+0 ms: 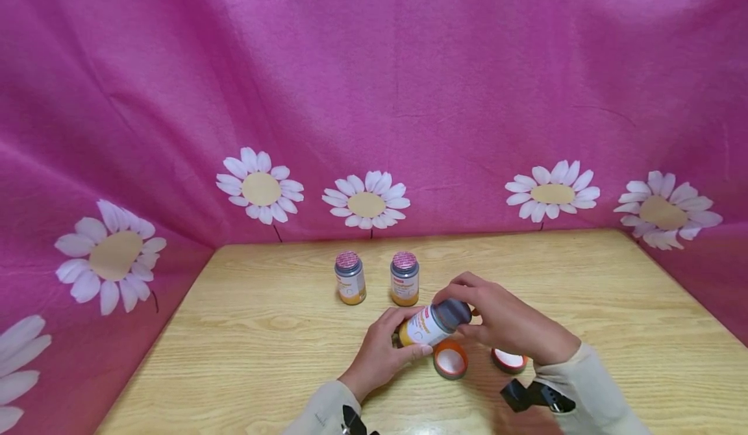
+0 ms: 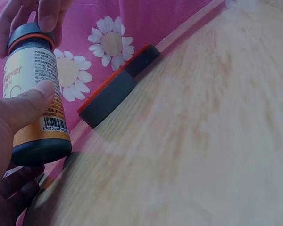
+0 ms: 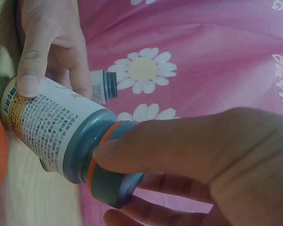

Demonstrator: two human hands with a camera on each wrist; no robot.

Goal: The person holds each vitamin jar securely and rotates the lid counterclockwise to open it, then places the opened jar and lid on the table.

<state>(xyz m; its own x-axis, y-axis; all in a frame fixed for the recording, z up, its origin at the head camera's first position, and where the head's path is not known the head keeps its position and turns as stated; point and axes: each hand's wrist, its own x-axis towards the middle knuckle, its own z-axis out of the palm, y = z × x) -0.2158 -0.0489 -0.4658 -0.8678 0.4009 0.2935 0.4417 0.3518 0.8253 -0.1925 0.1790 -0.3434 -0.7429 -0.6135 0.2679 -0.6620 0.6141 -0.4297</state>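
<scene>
My left hand [image 1: 378,352] grips a supplement bottle [image 1: 422,328] around its body and holds it tilted, neck toward the right. It has a white and orange label and a dark base. Thumb and fingers of my right hand [image 1: 517,323] pinch its grey screw cap [image 3: 114,181], which has an orange rim. In the right wrist view a strip of the neck shows between this cap and the bottle's shoulder. Below the bottle, a loose cap [image 1: 450,361] lies with its white inside upward. Another loose cap [image 1: 510,361] lies under my right wrist, partly hidden by it.
Two similar bottles without caps, a left one [image 1: 350,284] and a right one [image 1: 405,282], stand upright behind my hands, with pink seals on top. The wooden table [image 1: 257,331] ends at a pink curtain [image 1: 456,97] with daisies, which also runs along both sides.
</scene>
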